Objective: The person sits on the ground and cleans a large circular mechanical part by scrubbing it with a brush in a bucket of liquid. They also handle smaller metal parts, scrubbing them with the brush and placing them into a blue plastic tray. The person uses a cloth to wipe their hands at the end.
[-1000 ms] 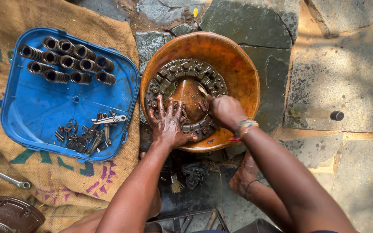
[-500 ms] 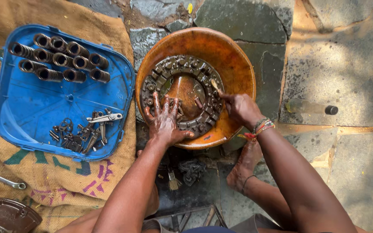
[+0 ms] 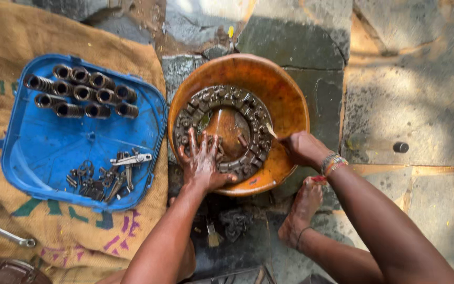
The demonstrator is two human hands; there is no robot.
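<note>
Left hand [image 3: 202,163] lay open, flat on metal ring [image 3: 222,131] inside orange bowl [image 3: 290,105]; right hand [image 3: 301,149] had slid to ring's right rim, closed on a small tool [image 3: 270,131], scrubbing ongoing.

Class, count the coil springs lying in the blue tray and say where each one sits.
10, all at the top of the blue tray. Upper row of five springs: far left, then four running right. Lower row of five just beneath. None seems hidden.

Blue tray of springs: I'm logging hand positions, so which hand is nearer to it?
Left. The left hand rests on the metal ring beside the blue tray; the right hand is at the orange bowl's far side.
</note>
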